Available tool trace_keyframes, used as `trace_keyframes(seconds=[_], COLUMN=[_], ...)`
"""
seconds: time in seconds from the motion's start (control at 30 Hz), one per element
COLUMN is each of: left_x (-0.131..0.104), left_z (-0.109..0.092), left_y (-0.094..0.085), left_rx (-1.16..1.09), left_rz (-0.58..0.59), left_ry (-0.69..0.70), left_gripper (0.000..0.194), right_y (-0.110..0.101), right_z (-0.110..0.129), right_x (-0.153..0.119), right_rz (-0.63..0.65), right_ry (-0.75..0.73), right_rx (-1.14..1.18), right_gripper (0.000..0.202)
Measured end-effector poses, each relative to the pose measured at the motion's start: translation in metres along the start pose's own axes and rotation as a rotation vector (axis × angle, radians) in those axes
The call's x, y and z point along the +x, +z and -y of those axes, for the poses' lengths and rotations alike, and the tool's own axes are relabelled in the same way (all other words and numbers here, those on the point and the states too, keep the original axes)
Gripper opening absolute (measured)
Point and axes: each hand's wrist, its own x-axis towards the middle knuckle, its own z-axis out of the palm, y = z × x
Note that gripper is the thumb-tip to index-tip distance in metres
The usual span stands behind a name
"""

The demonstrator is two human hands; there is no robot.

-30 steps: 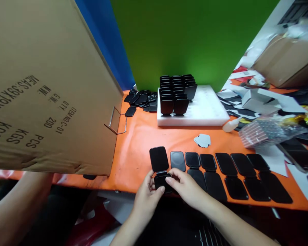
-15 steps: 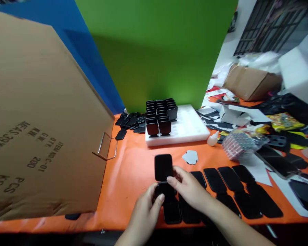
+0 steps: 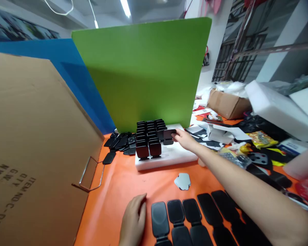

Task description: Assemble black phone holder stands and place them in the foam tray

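My right hand (image 3: 182, 138) pinches a black folding two-panel piece (image 3: 169, 134) at its right edge. That piece is over the white foam block (image 3: 173, 158), just right of rows of upright black pieces (image 3: 149, 138) standing on the block. I cannot tell whether it touches the foam. My left hand (image 3: 133, 218) lies on the orange table with nothing in it, its thumb slightly apart. Beside it, several black hinged pieces (image 3: 160, 218) lie unfolded in a row along the near side. My right forearm hides part of that row.
A large cardboard sheet (image 3: 36, 136) stands on the left, with a bent metal wire frame (image 3: 88, 188) at its edge. Loose black plates (image 3: 122, 141) lie left of the foam. Grey-white cut pieces (image 3: 183, 181) lie in the middle. A green board (image 3: 143, 75) stands behind; clutter fills the right.
My right hand has reached forward with a black folding piece to the foam block. My left hand has let go and dropped to the table. The view has tilted up.
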Motion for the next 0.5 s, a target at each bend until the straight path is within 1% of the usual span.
trace_keyframes(seconds=[0.07, 0.13, 0.2, 0.27, 0.33, 0.4, 0.43, 0.5], left_x=[-0.001, -0.001, 0.0, 0.002, 0.004, 0.005, 0.005, -0.001], left_z=[0.006, 0.007, 0.006, 0.004, 0.001, -0.003, -0.004, -0.008], left_y=[0.004, 0.006, 0.005, 0.004, 0.003, 0.001, -0.001, -0.003], left_rx=[0.046, 0.066, 0.077, 0.088, 0.102, 0.124, 0.136, 0.161], left_rz=[0.007, 0.016, 0.022, 0.028, 0.036, 0.049, 0.057, 0.081], left_ry=[0.025, 0.033, 0.038, 0.046, 0.047, 0.05, 0.054, 0.078], left_gripper=[0.029, 0.028, 0.028, 0.028, 0.029, 0.03, 0.031, 0.035], right_y=[0.011, 0.022, 0.031, 0.037, 0.039, 0.038, 0.038, 0.037], right_z=[-0.007, -0.015, -0.023, -0.03, -0.033, -0.03, -0.027, -0.018], right_x=[0.02, 0.031, 0.037, 0.037, 0.033, 0.022, 0.012, -0.016], right_rz=[0.034, 0.084, 0.131, 0.147, 0.125, 0.064, 0.026, -0.032], right_ry=[0.0, 0.005, 0.011, 0.023, 0.039, 0.056, 0.063, 0.063], right_rx=[-0.018, -0.043, -0.079, -0.127, -0.178, -0.225, -0.246, -0.276], right_gripper=[0.017, 0.017, 0.016, 0.015, 0.014, 0.019, 0.023, 0.03])
